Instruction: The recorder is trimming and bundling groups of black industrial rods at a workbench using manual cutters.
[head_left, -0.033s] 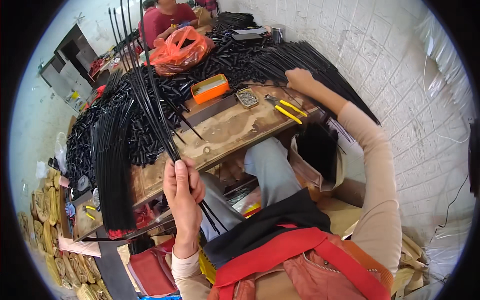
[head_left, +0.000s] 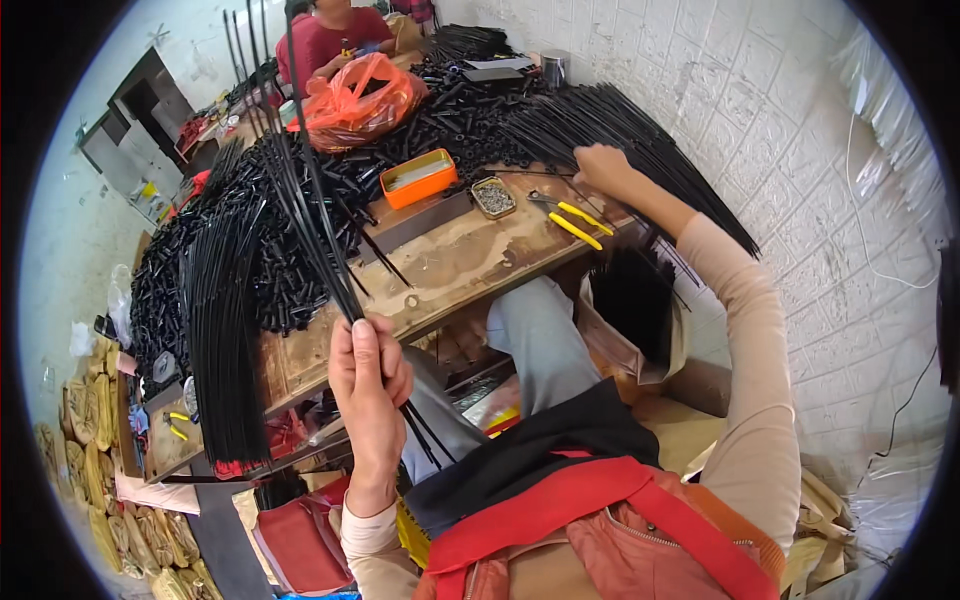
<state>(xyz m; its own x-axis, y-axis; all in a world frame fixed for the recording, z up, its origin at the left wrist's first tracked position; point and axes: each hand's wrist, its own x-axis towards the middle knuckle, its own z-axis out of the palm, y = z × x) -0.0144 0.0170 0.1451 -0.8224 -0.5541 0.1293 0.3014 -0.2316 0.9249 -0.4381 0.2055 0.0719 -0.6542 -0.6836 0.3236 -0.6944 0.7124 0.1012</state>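
My left hand (head_left: 368, 385) is closed around a bundle of long thin black rods (head_left: 318, 235), thumb on top. They fan out upward past the table's front edge, and their lower ends poke out below my palm. At the right, my right hand (head_left: 603, 168) is closed at the near edge of a spread of similar black rods (head_left: 650, 145). A thin dark rod shows at its fingers, though the fingertips themselves are hidden. Just below that hand lie yellow-handled pliers (head_left: 575, 228) on the wooden table (head_left: 455, 255), beside a small tin of tiny metal parts (head_left: 493, 197).
An orange box (head_left: 418, 180) stands near a heap of short black parts (head_left: 290, 290). Another rod bundle (head_left: 225, 350) hangs over the table's left edge. Behind are an orange plastic bag (head_left: 360, 105), a metal can (head_left: 556, 68) and a seated person (head_left: 335, 40). A white wall (head_left: 800, 200) borders the right.
My right hand has shifted very slightly toward me. My left hand keeps its hold on the rods, and the view has moved a touch.
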